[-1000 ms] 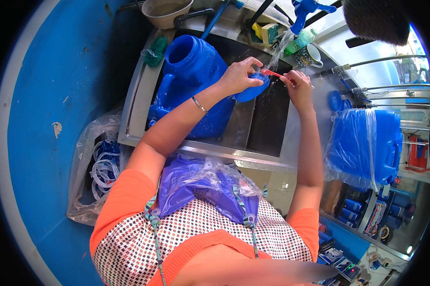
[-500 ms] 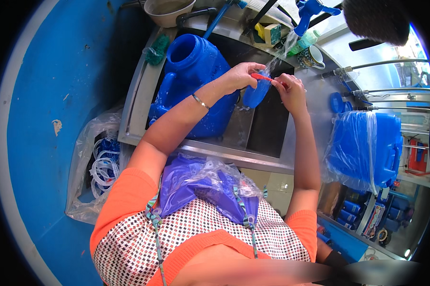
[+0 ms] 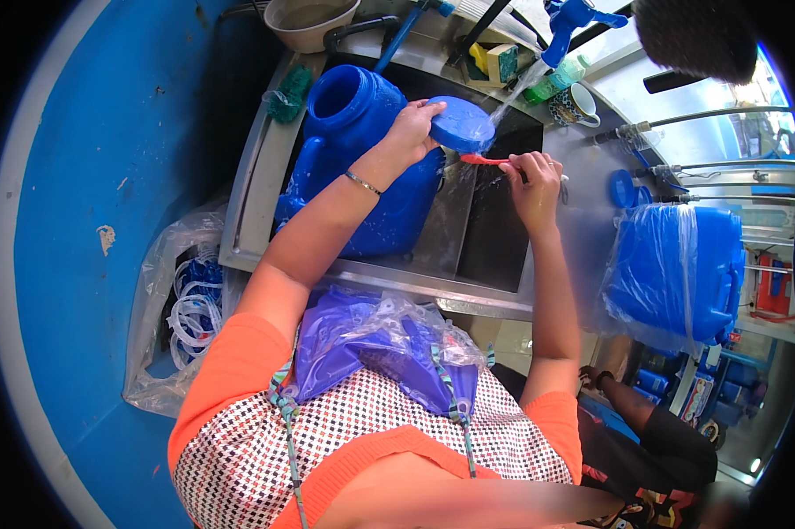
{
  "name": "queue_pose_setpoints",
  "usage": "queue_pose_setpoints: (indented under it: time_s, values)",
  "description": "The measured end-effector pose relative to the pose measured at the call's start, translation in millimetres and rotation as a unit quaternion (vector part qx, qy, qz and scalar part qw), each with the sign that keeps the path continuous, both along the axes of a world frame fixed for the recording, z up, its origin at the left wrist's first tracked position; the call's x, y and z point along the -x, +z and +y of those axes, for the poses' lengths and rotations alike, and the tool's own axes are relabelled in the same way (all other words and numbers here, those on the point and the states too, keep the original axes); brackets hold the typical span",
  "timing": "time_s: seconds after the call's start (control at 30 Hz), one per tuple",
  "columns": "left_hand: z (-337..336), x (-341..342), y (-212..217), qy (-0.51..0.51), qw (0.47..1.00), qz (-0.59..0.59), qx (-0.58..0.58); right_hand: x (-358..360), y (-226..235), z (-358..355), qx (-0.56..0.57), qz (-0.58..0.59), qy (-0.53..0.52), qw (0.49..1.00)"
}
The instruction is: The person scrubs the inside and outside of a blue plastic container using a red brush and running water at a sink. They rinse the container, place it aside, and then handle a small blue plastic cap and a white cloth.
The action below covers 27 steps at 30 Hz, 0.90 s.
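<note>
My left hand point(image 3: 412, 132) pinches a round blue lid point(image 3: 464, 124) by its left edge, its flat face tilted up over the sink. Water from the blue tap point(image 3: 563, 35) streams down at the lid's right side. In my right hand point(image 3: 535, 181) is a slim red brush point(image 3: 484, 160) that looks like a toothbrush, its head by the lid's lower edge. I cannot make out whether the bristles touch the lid. A big blue jug point(image 3: 397, 189) without a lid leans in the sink point(image 3: 493, 225), left of and below my left hand.
A green scrubber point(image 3: 288, 95) lies on the sink's left rim. Along the back are a bowl point(image 3: 309, 19), a sponge point(image 3: 502, 63), a green bottle point(image 3: 556, 79) and a mug point(image 3: 575, 106). A plastic-wrapped blue container point(image 3: 671, 273) stands right. Another person's arm point(image 3: 640, 406) shows lower right.
The lid, formerly edge-on, has been turned flatter and lifted up and left by my left hand. My right hand has shifted slightly down with the brush. Another person's arm has come in at lower right.
</note>
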<state>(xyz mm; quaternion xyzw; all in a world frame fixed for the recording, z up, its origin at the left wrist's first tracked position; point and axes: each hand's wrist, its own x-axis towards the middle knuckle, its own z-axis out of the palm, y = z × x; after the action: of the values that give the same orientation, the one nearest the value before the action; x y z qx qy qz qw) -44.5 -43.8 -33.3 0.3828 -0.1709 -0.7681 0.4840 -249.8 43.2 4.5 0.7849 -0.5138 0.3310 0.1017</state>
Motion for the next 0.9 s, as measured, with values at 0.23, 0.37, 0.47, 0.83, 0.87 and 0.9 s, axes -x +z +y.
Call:
queue_pose_setpoints:
  time_s: [0.23,0.37,0.47,0.83,0.87,0.9]
  values:
    - [7.5,3.3,-21.3,0.02,0.986,0.15,-0.064,-9.8,-23.2,8.2,-0.043,-0.13,-0.025,0.99]
    - [10.9,5.9,-27.0,0.008,0.986,0.148,-0.081,-11.2,-31.4,10.1,-0.056,-0.154,-0.026,0.986]
    - [14.0,10.1,-36.4,-0.004,0.987,0.124,-0.099,-6.4,-37.3,2.9,-0.094,-0.236,-0.04,0.966]
    - [24.6,-1.5,-23.0,-0.063,0.992,0.064,0.092,2.9,-47.8,-15.0,-0.212,-0.397,0.005,0.893]
    - [24.9,-1.0,-19.6,-0.049,0.986,0.019,0.156,4.0,-47.0,-17.2,-0.223,-0.391,0.007,0.893]
    - [24.9,0.3,-17.1,-0.053,0.965,-0.069,0.246,5.0,-45.9,-19.9,-0.234,-0.386,0.009,0.892]
